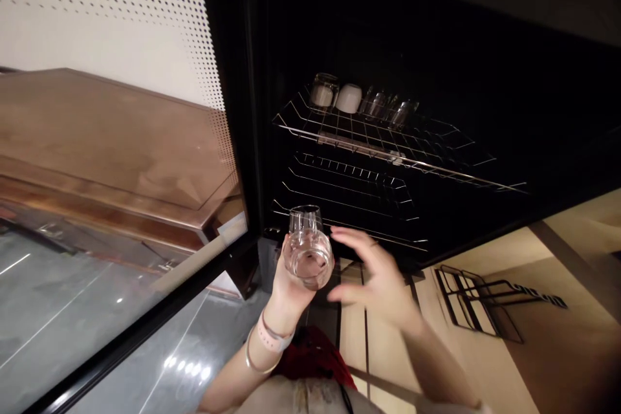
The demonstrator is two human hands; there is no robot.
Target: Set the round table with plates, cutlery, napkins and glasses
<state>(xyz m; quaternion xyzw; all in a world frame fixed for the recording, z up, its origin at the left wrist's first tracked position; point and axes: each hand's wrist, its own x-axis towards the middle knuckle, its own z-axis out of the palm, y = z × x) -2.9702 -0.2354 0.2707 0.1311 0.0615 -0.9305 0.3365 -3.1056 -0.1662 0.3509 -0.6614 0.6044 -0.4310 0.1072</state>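
My left hand (pixel 290 284) is wrapped round clear drinking glasses in front of the dark cabinet. A rounded glass (pixel 309 260) rests in the palm, and the rim of another clear glass (pixel 305 218) shows just beyond it. Whether the two are stacked or side by side I cannot tell. To their right, my right hand (pixel 376 281) is slightly blurred, its thumb and fingers apart with nothing between them. On the upper wire shelf (pixel 369 142) stand a clear glass with something pale inside or behind it (pixel 323 92), a white cup (pixel 348 98) and more clear glasses (pixel 378 103).
A lower wire rack (pixel 349 197) sits inside the cabinet. The glass door (pixel 121 142) with its black frame and dotted edge stands open at left. A black wire stand (pixel 478 304) is on the wooden surface (pixel 543 362) at right.
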